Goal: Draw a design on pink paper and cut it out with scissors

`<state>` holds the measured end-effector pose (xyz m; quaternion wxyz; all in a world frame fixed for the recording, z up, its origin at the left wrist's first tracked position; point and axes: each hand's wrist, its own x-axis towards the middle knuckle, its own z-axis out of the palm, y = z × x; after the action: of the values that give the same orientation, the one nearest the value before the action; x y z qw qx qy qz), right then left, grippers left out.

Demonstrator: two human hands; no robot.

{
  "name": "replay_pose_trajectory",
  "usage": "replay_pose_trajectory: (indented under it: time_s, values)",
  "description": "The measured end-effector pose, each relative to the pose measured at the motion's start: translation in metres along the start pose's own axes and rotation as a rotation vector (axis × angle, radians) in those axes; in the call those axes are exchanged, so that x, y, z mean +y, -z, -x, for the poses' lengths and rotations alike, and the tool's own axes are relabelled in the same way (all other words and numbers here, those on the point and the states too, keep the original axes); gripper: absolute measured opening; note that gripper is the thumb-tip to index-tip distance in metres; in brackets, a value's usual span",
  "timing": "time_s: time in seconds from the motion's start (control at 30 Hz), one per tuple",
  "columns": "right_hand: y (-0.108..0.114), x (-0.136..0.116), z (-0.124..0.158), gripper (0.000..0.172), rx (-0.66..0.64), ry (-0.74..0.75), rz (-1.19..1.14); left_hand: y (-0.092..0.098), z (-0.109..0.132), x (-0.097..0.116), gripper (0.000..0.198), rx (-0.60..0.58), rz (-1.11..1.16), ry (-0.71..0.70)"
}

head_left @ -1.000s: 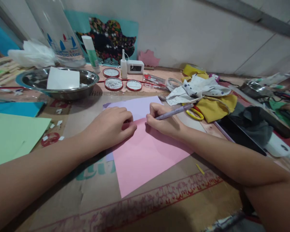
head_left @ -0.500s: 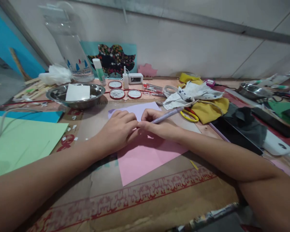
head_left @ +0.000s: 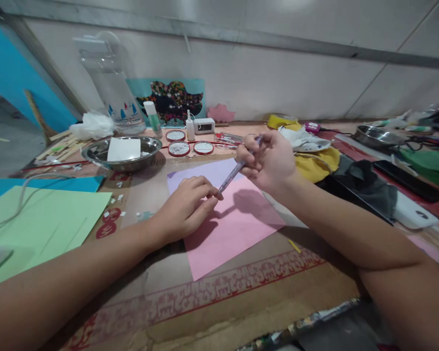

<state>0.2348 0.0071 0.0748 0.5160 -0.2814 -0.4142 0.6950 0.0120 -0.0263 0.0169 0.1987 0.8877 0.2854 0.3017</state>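
Observation:
A slim purple pen (head_left: 236, 173) slants between my hands over the paper. My right hand (head_left: 269, 158), raised with its palm partly turned up, holds the pen's upper part in curled fingers. At the lower end, my left hand (head_left: 188, 207) has its thumb and fingertips closed around the pen's tip; exactly how much they grip is hard to see. Beneath both hands lies a pink sheet of paper (head_left: 237, 231), with a lilac sheet (head_left: 219, 168) showing behind it. My right hand casts a shadow on the pink sheet.
Green paper (head_left: 54, 214) lies left, near a steel bowl (head_left: 155, 146) holding a white square. Behind stand a water bottle (head_left: 113, 87), a glue stick (head_left: 152, 119) and red-rimmed lids (head_left: 178, 148). Yellow cloth (head_left: 316, 165) and a dark phone (head_left: 408, 180) lie right.
My right hand has lifted and turned palm up, moving back and right from my left hand. The pen has swung so its lower end meets my left fingertips.

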Motion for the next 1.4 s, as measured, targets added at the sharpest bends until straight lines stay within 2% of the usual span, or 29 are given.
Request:
replay_pose_trajectory:
  time_s: [0.17, 0.37, 0.7, 0.83, 1.07, 1.4]
  values:
    - [0.0, -0.008, 0.002, 0.04, -0.049, 0.036, -0.055, 0.0, 0.002, -0.001, 0.024, 0.03, -0.076, -0.088]
    - [-0.004, -0.009, 0.005, 0.038, -0.083, 0.032, -0.033, -0.002, 0.001, -0.002, 0.024, 0.09, -0.102, -0.096]
    - [-0.003, -0.004, 0.006, 0.046, 0.082, 0.092, 0.17, -0.003, 0.002, -0.001, 0.02, 0.093, -0.133, -0.184]
    - [-0.004, -0.004, 0.005, 0.048, 0.08, 0.086, 0.211, -0.003, 0.002, -0.002, 0.018, 0.092, -0.132, -0.169]
    - [-0.001, -0.002, 0.005, 0.044, 0.048, 0.081, 0.147, -0.005, 0.002, -0.003, 0.016, 0.094, -0.141, -0.203]
    - [-0.001, 0.0, 0.003, 0.048, 0.11, 0.064, 0.173, -0.005, 0.002, -0.002, 0.018, 0.081, -0.152, -0.172]
